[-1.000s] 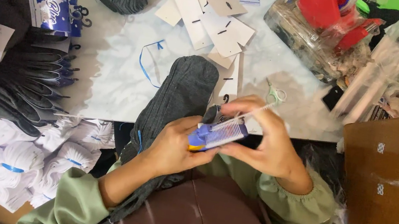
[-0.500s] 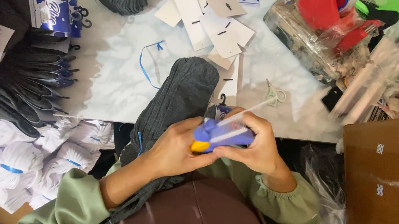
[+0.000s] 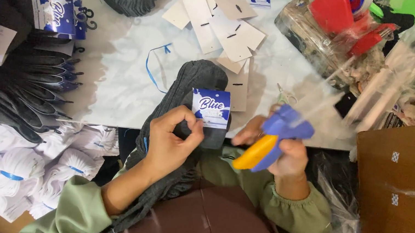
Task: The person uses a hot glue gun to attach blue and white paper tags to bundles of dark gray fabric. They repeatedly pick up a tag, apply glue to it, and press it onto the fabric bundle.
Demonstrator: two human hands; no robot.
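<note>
Now the left hand (image 3: 170, 144) pinches a blue-and-white card label (image 3: 211, 108) onto dark grey knitted socks (image 3: 184, 90); the right hand (image 3: 282, 153) grips a blue-and-yellow tagging gun (image 3: 270, 140). Tagging looks underway; next, I judge, the needle must meet the label squarely.

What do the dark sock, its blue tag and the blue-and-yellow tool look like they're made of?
Dark sock: knitted fabric, ribbed and matte. Blue tag: glossy printed card, probably, flat and stiff. Tagging gun in the right hand: smooth moulded plastic, apparently, though blurred.
</note>
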